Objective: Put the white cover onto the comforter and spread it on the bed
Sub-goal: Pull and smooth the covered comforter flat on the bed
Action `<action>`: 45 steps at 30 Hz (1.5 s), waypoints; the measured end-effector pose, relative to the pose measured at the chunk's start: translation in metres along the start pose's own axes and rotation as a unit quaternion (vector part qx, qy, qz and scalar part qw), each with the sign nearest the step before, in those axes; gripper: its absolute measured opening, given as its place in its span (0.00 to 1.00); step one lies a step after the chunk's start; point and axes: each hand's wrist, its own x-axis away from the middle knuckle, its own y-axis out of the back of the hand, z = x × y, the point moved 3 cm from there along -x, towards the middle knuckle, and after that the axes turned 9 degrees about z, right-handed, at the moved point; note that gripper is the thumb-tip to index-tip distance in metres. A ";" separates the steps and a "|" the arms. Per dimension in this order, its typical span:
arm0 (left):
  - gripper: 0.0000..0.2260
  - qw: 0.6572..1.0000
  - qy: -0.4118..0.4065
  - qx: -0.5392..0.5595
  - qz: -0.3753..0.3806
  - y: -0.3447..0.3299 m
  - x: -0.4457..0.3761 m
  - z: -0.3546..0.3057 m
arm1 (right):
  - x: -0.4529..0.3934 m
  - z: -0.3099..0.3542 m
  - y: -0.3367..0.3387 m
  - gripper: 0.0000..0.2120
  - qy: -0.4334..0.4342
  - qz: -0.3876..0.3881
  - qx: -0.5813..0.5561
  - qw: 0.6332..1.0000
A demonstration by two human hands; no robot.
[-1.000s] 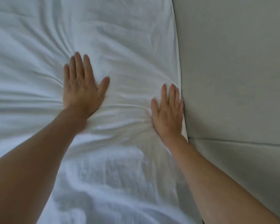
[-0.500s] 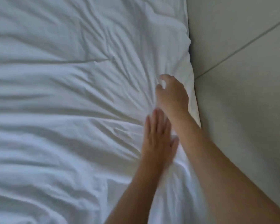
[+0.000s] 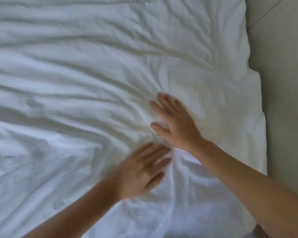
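Smoothing is the step in hand: our right hand (image 3: 175, 125) lies flat on the white cover (image 3: 93, 83), fingers straight and spread toward 10 o'clock, while our left hand (image 3: 141, 170) (blurred) presses flat just at its 7 o'clock. The cover lies across the bed, creases fanning out from both palms. We judge it best to sweep outward toward the edge at 3 o'clock, palms flat, never bunching cloth.
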 end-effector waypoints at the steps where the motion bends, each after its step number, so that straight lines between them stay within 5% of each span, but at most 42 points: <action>1: 0.19 0.999 0.048 -0.013 0.003 0.003 0.019 0.021 | 0.018 -0.002 -0.007 0.29 -0.009 -0.008 0.019 1.000; 4: 0.27 0.965 0.250 -0.073 -0.027 0.007 0.082 0.068 | 0.078 0.003 -0.029 0.28 -0.028 0.011 0.066 0.997; 6: 0.29 0.951 0.304 -0.044 -0.018 -0.008 0.094 0.049 | 0.123 0.009 -0.040 0.26 -0.039 0.019 0.061 0.997; 12: 0.31 0.979 0.193 0.039 0.046 -0.061 0.113 -0.047 | 0.210 0.032 -0.054 0.30 -0.065 0.089 0.025 0.994; 15: 0.15 0.985 0.170 0.011 -0.015 -0.055 0.112 -0.051 | 0.208 0.059 -0.052 0.38 0.015 0.078 0.031 0.996; 19: 0.08 0.985 0.167 0.008 -0.034 -0.049 0.097 -0.058 | 0.190 0.081 -0.059 0.16 0.134 -0.007 0.088 0.987; 22: 0.09 0.979 0.192 0.021 -0.067 -0.044 0.089 -0.067 | 0.181 0.079 -0.055 0.24 0.161 -0.008 0.081 0.984; 26: 0.08 0.982 0.159 0.035 -0.093 -0.035 0.089 -0.088 | 0.220 0.065 -0.053 0.17 0.241 0.032 0.110 0.964; 29: 0.07 0.989 0.141 0.011 -0.043 -0.043 0.092 -0.096 | 0.231 0.056 -0.058 0.18 0.259 0.062 0.119 0.956; 33: 0.05 0.982 0.099 -0.026 0.156 -0.049 0.070 -0.090 | 0.199 0.069 -0.060 0.18 0.274 0.082 0.103 0.953; 35: 0.03 0.986 0.119 0.065 0.095 -0.024 0.051 -0.085 | 0.164 0.077 -0.028 0.17 0.223 -0.008 0.004 0.975; 37: 0.06 0.966 0.203 0.117 -0.112 0.015 0.039 -0.057 | 0.113 0.077 0.016 0.13 0.130 -0.155 -0.040 0.979; 39: 0.10 0.913 0.311 0.032 -0.260 0.045 0.032 -0.013 | 0.063 0.062 0.040 0.15 0.014 -0.215 -0.012 0.976; 41: 0.18 0.886 0.388 -0.055 -0.249 0.047 0.022 0.024 | 0.037 0.034 0.030 0.23 -0.089 -0.158 0.029 0.983; 45: 0.27 0.940 0.330 -0.069 -0.060 -0.033 -0.012 -0.002 | 0.127 -0.024 -0.041 0.28 -0.296 -0.088 0.007 0.951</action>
